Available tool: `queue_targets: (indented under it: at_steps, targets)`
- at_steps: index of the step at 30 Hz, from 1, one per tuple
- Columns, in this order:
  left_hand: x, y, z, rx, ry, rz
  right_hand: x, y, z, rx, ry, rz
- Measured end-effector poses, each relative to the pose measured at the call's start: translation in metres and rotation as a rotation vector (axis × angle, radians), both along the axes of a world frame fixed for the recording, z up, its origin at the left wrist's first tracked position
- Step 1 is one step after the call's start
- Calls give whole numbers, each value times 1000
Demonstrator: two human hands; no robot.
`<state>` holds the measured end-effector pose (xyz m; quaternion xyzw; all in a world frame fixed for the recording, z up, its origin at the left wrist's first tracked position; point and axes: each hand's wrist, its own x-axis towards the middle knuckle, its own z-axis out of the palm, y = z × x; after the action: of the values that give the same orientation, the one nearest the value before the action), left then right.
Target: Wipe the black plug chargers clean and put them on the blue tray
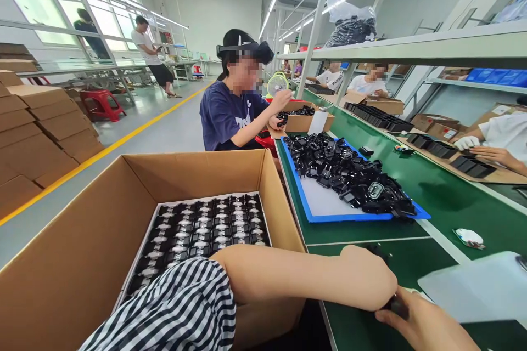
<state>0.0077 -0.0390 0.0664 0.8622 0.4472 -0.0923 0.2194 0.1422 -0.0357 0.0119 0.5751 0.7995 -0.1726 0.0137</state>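
My left arm, in a striped sleeve, reaches across the bottom of the view. My left hand (368,279) is curled closed over the green table (436,197). My right hand (426,326) comes in from the bottom edge and meets it, fingers pinched. A small black part (396,305) sits between the two hands, and both touch it. Most of it is hidden by the fingers. A blue tray (329,205) heaped with several black plastic parts (349,173) lies farther up the table.
A big open cardboard box (74,241) to my left holds rows of packed black parts (206,230). A white sheet (477,285) lies at my right. A seated person in a navy shirt (230,112) works at a small box ahead; other workers sit opposite. Flat cartons (37,126) are stacked at the left.
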Motion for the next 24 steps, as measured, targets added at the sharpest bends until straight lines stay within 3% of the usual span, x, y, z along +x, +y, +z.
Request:
queue_targets:
  at_steps: [5,11,13,16,20,24]
  targets:
    - [-5,1,-3,-30,69,-18,-7,-2,6,-53,-87,21]
    - [-26,-15,-42,208,-149,80,-8,-9,0,-14,27,-12]
    - [-27,-19,-48,262,-190,78,-7,-10,0,-28,13,2]
    - [-22,-15,-40,230,-148,51,-8,-11,5,-33,-8,38]
    - [-10,-2,-21,46,6,36,-12,-16,14,-11,-106,27]
    - [-5,7,-10,-19,99,33,-13,-17,19,-62,-64,36]
